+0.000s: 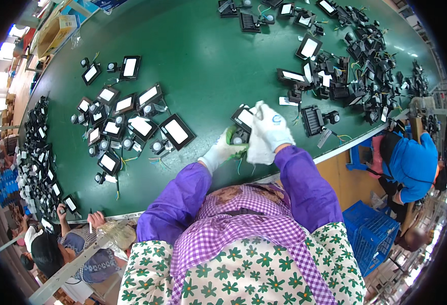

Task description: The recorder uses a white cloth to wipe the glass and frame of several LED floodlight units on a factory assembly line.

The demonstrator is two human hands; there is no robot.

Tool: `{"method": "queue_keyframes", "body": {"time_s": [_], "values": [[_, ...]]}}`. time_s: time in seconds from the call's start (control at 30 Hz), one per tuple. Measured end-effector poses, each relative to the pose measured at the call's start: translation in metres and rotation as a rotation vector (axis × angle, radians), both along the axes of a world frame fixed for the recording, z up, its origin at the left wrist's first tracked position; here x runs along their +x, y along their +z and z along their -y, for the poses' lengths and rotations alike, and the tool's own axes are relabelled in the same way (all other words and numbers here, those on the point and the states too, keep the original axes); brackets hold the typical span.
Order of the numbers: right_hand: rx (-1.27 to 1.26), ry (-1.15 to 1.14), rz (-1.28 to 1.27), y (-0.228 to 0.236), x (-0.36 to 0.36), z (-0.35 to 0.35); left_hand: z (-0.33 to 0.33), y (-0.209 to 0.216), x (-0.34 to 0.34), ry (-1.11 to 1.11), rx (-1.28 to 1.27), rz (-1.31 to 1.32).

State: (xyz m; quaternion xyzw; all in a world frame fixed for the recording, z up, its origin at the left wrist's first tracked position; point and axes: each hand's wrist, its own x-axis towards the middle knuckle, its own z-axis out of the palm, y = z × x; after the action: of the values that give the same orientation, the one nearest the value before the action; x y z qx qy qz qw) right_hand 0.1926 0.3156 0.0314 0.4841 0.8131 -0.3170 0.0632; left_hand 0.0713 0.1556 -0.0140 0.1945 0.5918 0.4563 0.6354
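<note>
A small black LED floodlight (243, 117) with a white front panel and a round sensor stands tilted just before me, above the green table. My left hand (224, 150), in a white and green glove, is closed round its lower sensor end. In a white glove with a blue mark, my right hand (273, 127) grips a white cloth (259, 148). The cloth hangs below that hand and covers the floodlight's right side. Part of the sensor is hidden behind my left fingers.
Several floodlights (177, 131) lie in a loose group on the left of the green table (208, 66). A dense heap of floodlights (371, 56) covers the right side, another the far left edge. Co-workers sit at lower left and right. Blue crates (371, 236) stand at right.
</note>
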Motion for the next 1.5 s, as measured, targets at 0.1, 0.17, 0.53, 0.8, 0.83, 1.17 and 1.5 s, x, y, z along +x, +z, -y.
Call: {"method": "queue_keyframes", "body": {"time_s": [0.1, 0.17, 0.53, 0.8, 0.83, 1.17, 1.5], "values": [[0.154, -0.306, -0.204, -0.009, 0.047, -0.028, 0.016, -0.004, -0.022, 0.013, 0.028, -0.124], [0.231, -0.328, -0.035, -0.001, 0.065, -0.04, 0.018, 0.017, -0.037, -0.13, 0.0, -0.147], [0.274, 0.036, -0.047, -0.037, 0.003, 0.035, -0.006, -0.014, -0.003, -0.106, -0.185, -0.536], [0.11, 0.079, -0.001, -0.027, 0.008, 0.027, -0.031, 0.011, 0.0, -0.02, -0.25, -0.48], [0.111, 0.082, 0.002, -0.026, 0.013, 0.034, -0.026, 0.013, -0.002, -0.072, -0.202, -0.53], [0.055, 0.242, -0.005, -0.006, -0.068, -0.017, -0.031, 0.014, 0.001, -0.263, -0.287, -0.665], [0.035, 0.216, 0.03, -0.001, -0.006, 0.012, -0.034, 0.027, -0.011, -0.293, -0.377, -0.557]]}}
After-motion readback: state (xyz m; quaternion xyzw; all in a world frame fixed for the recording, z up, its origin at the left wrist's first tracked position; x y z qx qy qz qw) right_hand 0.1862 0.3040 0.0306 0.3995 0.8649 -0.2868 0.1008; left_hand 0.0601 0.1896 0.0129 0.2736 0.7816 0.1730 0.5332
